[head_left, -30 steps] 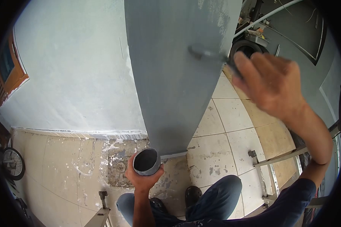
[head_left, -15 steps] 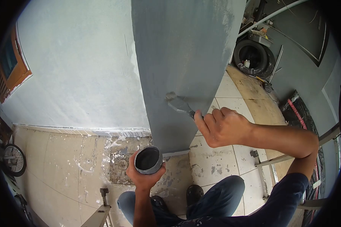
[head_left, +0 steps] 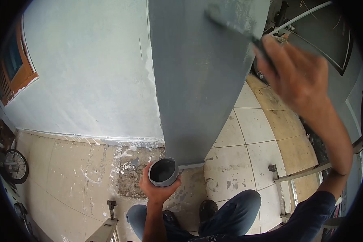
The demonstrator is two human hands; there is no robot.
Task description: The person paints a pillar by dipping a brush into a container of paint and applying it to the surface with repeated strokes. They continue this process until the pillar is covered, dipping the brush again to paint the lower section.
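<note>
My left hand (head_left: pixel 159 191) is wrapped around a round cup of dark grey paint (head_left: pixel 163 172), its open top facing up at me. In my right hand (head_left: pixel 296 76), blurred by motion, is the handle of a paintbrush (head_left: pixel 234 27). The brush's bristle end lies over the upper part of a dark grey pillar (head_left: pixel 193 88). Streaks and a lighter patchy strip show along the pillar's upper right edge. My two hands are far apart, the left low near the pillar's foot and the right high beside it.
A pale wall (head_left: pixel 88 72) joins the pillar on the left, with an orange-framed window (head_left: pixel 22 66) at its edge. Paint spots mark the tiled floor (head_left: pixel 230 169). Metal frame pieces (head_left: pixel 302 173) stand to my right, and another (head_left: pixel 105 230) at lower left. A wheel (head_left: pixel 16 166) shows far left.
My right hand has swept the brush up the pillar, from its lower middle to near the top. My left hand still holds the cup, slightly shifted to the right in view.
</note>
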